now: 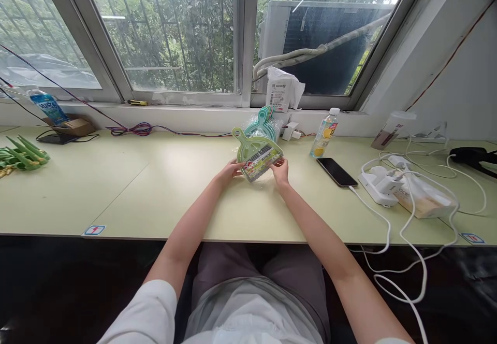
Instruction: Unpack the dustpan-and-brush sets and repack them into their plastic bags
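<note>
A pale green plastic dustpan (254,152) in a clear wrapper with a printed label lies on the light green table (155,188), straight ahead of me. My left hand (230,170) grips its lower left edge, fingers closed on it. My right hand (280,171) holds its lower right corner the same way. Just behind it stands a stack of several more wrapped dustpans (264,120), teal and green, their handles pointing up toward the window.
A drink bottle (324,134), a black phone (336,172), a white power strip (378,184) with trailing cables and a wrapped packet (423,199) lie at right. A white bag (282,90) sits on the sill. Green items (23,155) and a blue bottle (48,106) are at left.
</note>
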A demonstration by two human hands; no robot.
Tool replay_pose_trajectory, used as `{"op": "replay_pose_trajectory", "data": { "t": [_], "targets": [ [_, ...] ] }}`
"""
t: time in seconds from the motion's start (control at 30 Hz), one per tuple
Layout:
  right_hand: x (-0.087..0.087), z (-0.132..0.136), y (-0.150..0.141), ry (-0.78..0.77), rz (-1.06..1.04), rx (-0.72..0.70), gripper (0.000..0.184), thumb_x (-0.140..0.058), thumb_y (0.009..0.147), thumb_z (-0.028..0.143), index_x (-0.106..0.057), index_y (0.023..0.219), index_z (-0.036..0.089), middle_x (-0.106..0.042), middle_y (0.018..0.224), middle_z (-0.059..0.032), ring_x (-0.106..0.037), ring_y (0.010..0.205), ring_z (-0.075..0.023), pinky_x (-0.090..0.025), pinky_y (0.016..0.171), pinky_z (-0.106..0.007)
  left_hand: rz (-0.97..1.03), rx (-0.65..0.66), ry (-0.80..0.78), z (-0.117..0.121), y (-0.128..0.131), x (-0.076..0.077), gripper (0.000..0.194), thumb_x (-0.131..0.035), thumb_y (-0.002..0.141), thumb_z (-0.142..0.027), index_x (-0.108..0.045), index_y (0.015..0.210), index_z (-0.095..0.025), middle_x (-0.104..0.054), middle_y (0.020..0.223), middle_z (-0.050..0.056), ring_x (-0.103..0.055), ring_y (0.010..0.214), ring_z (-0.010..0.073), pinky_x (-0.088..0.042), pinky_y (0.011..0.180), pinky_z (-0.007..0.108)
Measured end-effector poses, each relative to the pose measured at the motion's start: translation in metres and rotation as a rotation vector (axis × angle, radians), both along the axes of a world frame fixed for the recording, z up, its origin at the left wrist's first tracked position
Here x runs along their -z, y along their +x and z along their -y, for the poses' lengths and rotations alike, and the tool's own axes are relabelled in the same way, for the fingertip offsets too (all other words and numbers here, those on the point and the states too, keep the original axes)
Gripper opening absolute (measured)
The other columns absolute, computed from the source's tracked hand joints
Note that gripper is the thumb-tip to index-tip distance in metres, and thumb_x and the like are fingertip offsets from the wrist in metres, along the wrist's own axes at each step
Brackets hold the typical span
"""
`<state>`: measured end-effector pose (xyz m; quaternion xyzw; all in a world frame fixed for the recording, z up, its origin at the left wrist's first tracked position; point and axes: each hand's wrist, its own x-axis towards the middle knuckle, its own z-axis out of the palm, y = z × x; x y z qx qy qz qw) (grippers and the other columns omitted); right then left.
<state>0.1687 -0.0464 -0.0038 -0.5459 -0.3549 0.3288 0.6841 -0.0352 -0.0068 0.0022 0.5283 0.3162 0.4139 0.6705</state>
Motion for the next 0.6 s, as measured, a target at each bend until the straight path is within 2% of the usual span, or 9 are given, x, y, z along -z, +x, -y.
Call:
{"op": "replay_pose_trajectory", "data": {
  "t": [0.1, 0.17, 0.3, 0.37, 0.47, 0.6],
  "targets": [
    [-0.001, 0.000, -0.003, 0.088, -0.130, -0.128, 0.061, -0.082, 0.053, 0.021, -0.045, 0.101, 0.023, -0.067, 0.096, -0.0014, -0.064, 0.093, -0.0154, -0.052, 0.088, -0.031, 0.000, 0.006, 0.025, 0.002, -0.003, -0.003, 0.050, -0.081, 0.062, -0.033, -0.064, 0.107, -0.021, -0.068, 0.109, 0.006, -0.066, 0.093, 0.0184, -0.053, 0.079, 0.030],
    [-0.001, 0.000, -0.003, 0.093, -0.208, -0.200, 0.060, -0.083, 0.052, 0.019, -0.046, 0.099, 0.023, -0.067, 0.091, 0.0007, -0.065, 0.091, -0.0151, -0.054, 0.086, -0.031, -0.040, 0.036, 0.028, 0.004, -0.005, -0.006, 0.049, -0.081, 0.063, -0.037, -0.064, 0.106, -0.020, -0.068, 0.109, 0.008, -0.066, 0.094, 0.0197, -0.053, 0.080, 0.031],
    [-0.001, 0.000, -0.001, 0.073, -0.309, -0.253, 0.054, -0.084, 0.052, 0.016, -0.051, 0.095, 0.024, -0.068, 0.091, 0.0021, -0.066, 0.091, -0.0149, -0.057, 0.083, -0.031, -0.060, 0.080, 0.018, 0.002, -0.006, -0.009, 0.050, -0.068, 0.072, -0.059, -0.067, 0.102, -0.019, -0.070, 0.103, 0.010, -0.066, 0.093, 0.0221, -0.054, 0.080, 0.034],
    [-0.002, 0.000, 0.001, 0.069, -0.330, -0.249, 0.053, -0.084, 0.051, 0.013, -0.054, 0.094, 0.023, -0.068, 0.090, 0.0026, -0.067, 0.089, -0.0144, -0.058, 0.083, -0.030, -0.052, 0.001, -0.001, -0.004, -0.006, -0.007, 0.051, -0.061, 0.075, -0.064, -0.068, 0.098, -0.019, -0.071, 0.097, 0.009, -0.066, 0.088, 0.0213, -0.054, 0.077, 0.034],
    [-0.005, -0.001, 0.003, 0.032, -0.330, -0.239, 0.046, -0.084, 0.049, 0.010, -0.058, 0.087, 0.019, -0.069, 0.086, 0.0015, -0.068, 0.084, -0.0154, -0.060, 0.079, -0.030, -0.087, -0.225, -0.062, -0.014, -0.009, -0.005, 0.047, -0.062, 0.077, -0.061, -0.067, 0.087, -0.016, -0.070, 0.086, 0.009, -0.065, 0.079, 0.0189, -0.054, 0.071, 0.032],
    [-0.009, -0.002, 0.002, -0.048, -0.322, -0.264, 0.038, -0.086, 0.047, 0.009, -0.062, 0.075, 0.016, -0.070, 0.079, -0.0015, -0.069, 0.081, -0.0188, -0.062, 0.078, -0.033, -0.080, -0.398, -0.054, -0.022, -0.016, -0.005, 0.045, -0.060, 0.080, -0.058, -0.068, 0.091, -0.015, -0.069, 0.088, 0.010, -0.065, 0.076, 0.0180, -0.053, 0.068, 0.030]
  ]
}}
